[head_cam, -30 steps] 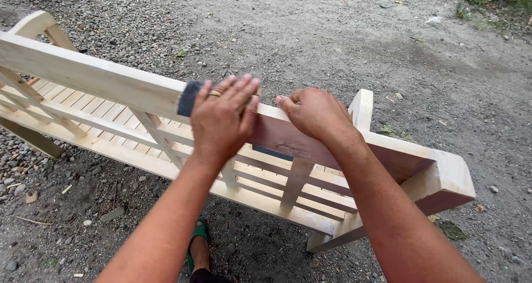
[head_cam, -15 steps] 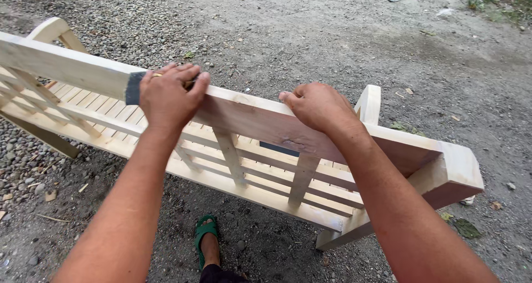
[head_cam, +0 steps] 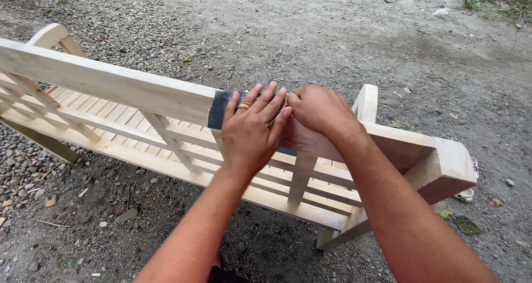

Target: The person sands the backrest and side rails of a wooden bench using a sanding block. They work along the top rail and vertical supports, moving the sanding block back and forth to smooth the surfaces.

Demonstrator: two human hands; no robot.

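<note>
No container appears in view. The left hand [head_cam: 252,130] lies palm-down, fingers spread flat, pressing a dark grey sheet of sandpaper [head_cam: 220,109] against the top rail [head_cam: 111,83] of an unfinished wooden bench [head_cam: 166,150]; the hand does not close around the sheet, and a ring sits on one finger. The sandpaper wraps over the rail's upper edge and front face, with its exposed portion projecting just left of the left hand's fingertips; the remainder is hidden under the palm. The right hand [head_cam: 318,110] rests curled on the rail immediately right of the left hand, knuckles touching the left fingertips; whether it pinches the sheet cannot be determined. The rail is pale, bare wood with a slightly reddish tone beneath and right of the hands. Below the grip, angled back slats [head_cam: 299,178] run down to the slatted seat [head_cam: 100,114]. Right of the grip rises the armrest end [head_cam: 366,101]. The bench stands on gravel ground [head_cam: 332,34]
</note>
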